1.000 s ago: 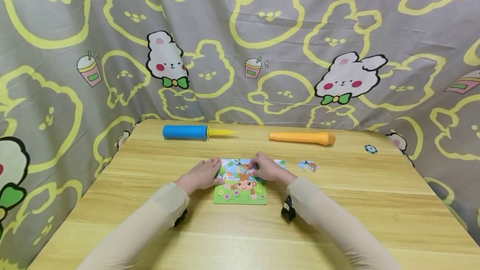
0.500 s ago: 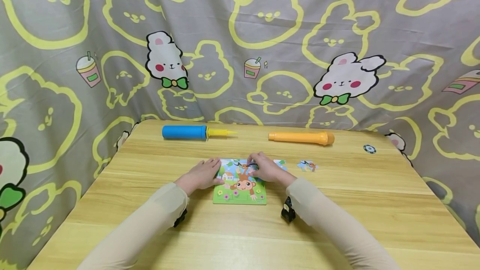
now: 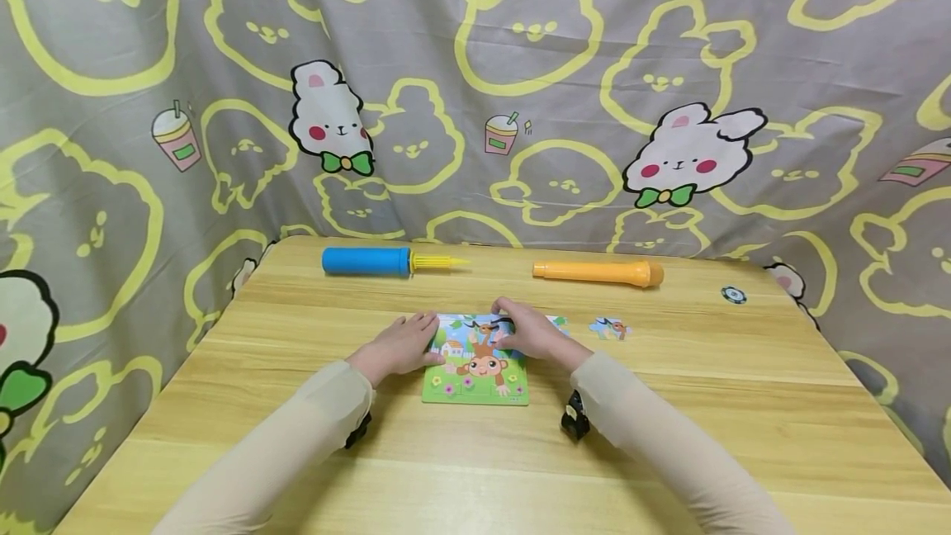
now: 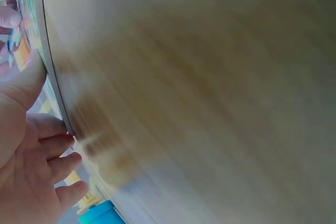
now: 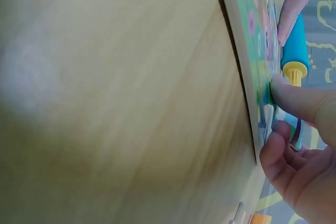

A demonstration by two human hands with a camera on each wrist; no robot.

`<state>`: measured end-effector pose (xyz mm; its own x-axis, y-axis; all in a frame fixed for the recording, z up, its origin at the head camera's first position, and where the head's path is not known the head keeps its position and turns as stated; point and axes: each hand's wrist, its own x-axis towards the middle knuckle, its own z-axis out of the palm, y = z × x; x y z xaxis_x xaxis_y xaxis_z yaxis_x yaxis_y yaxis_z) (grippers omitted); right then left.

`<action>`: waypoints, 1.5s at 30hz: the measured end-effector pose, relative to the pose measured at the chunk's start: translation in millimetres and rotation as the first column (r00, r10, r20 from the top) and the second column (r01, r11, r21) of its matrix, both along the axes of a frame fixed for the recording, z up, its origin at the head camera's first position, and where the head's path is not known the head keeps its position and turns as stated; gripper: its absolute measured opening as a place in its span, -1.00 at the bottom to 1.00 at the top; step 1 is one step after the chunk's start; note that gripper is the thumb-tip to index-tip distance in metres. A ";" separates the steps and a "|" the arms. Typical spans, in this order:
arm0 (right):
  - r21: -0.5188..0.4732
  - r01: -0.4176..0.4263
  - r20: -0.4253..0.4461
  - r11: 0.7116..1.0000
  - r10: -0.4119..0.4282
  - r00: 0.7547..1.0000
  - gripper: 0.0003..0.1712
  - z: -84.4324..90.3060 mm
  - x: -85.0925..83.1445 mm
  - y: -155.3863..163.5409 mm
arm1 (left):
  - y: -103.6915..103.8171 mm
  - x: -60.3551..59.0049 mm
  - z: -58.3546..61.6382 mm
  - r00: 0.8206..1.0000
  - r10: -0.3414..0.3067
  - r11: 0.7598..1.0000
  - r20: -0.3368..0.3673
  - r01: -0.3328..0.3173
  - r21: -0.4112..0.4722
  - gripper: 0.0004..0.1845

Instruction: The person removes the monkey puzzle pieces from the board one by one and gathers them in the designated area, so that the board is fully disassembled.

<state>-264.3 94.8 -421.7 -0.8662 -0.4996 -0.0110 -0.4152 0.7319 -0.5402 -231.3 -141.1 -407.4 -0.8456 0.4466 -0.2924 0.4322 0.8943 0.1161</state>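
A puzzle board [image 3: 461,393] with a cartoon monkey, a small house and flowers lies flat on the wooden table. My left hand [image 3: 401,345] rests along its left side, thumb on the face and index fingertip at the far left corner, the other fingers extended past the edge. Over the board's far right part, my right hand [image 3: 529,333] pinches a puzzle piece [image 3: 503,323] between thumb and fingers, largely hidden by them. One loose puzzle piece [image 3: 559,322] shows partly behind the right hand. Farther right lies another piece [image 3: 611,329] with brown and blue print.
Behind the board lie a blue hand pump [image 3: 367,262] with a yellow nozzle and an orange toy microphone [image 3: 598,272]. A dark round chip [image 3: 734,295] sits at the far right. A patterned grey curtain [image 3: 475,106] hangs around the table's back and sides.
My right hand has shifted slightly at the board's far right part, its index finger lifting a little. The left hand and the board have stayed in place.
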 end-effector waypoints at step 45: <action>-0.327 0.375 0.279 0.868 -0.290 0.915 -0.63 17.5 6.3 232.5 | 1.4 1.5 0.6 1.000 0.014 1.000 0.017 -0.014 0.000 -0.19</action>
